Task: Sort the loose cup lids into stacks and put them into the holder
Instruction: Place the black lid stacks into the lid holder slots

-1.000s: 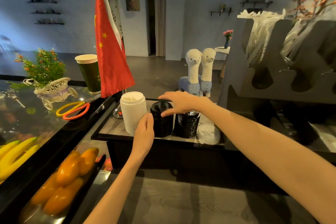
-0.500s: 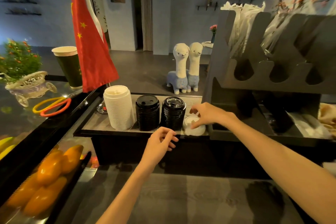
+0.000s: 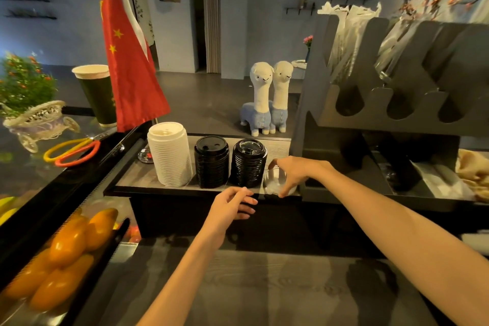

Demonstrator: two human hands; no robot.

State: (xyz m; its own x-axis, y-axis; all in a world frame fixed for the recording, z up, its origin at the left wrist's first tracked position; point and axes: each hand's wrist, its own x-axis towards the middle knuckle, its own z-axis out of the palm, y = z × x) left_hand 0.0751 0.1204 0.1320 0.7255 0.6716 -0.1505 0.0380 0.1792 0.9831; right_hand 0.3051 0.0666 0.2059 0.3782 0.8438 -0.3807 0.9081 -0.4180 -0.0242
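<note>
The right hand [image 3: 293,172] reaches forward on an outstretched bare arm, palm down, fingers and thumb curled around a clear round plastic lid [image 3: 275,184] beneath the fingertips. The left hand [image 3: 230,209] hangs lower and nearer, fingers loosely curled, holding nothing.

No lettering is legible; the embossed ring on the black lid stack [image 3: 249,146] (too small) stays unreadable.
</note>
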